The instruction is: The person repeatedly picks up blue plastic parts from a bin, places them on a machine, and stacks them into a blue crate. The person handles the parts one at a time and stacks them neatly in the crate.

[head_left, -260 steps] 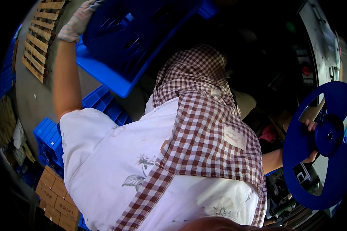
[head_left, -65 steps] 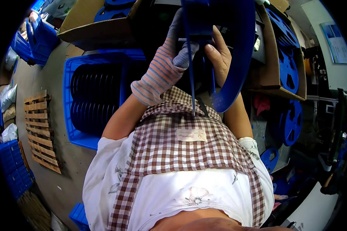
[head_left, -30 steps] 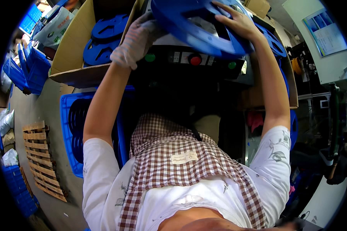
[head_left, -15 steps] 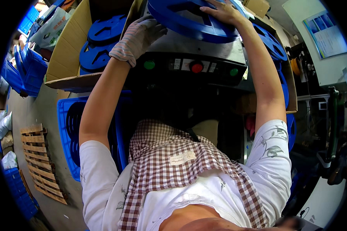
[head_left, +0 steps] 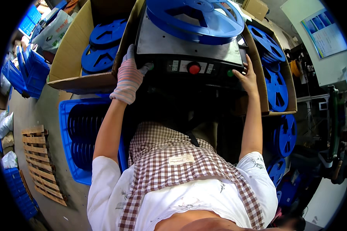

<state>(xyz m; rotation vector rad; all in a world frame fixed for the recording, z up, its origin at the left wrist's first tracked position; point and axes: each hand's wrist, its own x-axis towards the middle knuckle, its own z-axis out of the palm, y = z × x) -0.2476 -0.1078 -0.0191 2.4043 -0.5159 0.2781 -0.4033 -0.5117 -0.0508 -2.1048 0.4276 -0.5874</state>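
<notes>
A large blue plastic reel (head_left: 211, 24) lies flat on the metal top plate (head_left: 154, 40) of a bench machine. The machine's black front panel carries a red button (head_left: 194, 68) in the middle and a green button at each end. My left hand (head_left: 128, 79), in a striped knit glove, rests at the panel's left end. Its thumb covers most of the left green button (head_left: 151, 66), and its fingers stretch up along the machine's side. My bare right hand (head_left: 248, 79) is at the other end, thumb on the right green button (head_left: 230, 72), fingers apart. Neither hand holds anything.
An open carton (head_left: 81, 82) with blue reel discs (head_left: 100, 57) stands left of the machine; another carton (head_left: 263, 90) with blue reels (head_left: 277, 90) stands right. Below the left carton sits a blue crate (head_left: 75, 171) of upright discs. A wooden pallet (head_left: 42, 161) lies on the floor farther left.
Both hands have come off the reel area and moved down toward me, to the two green buttons. The reel stays on the plate, now without a hand on it.
</notes>
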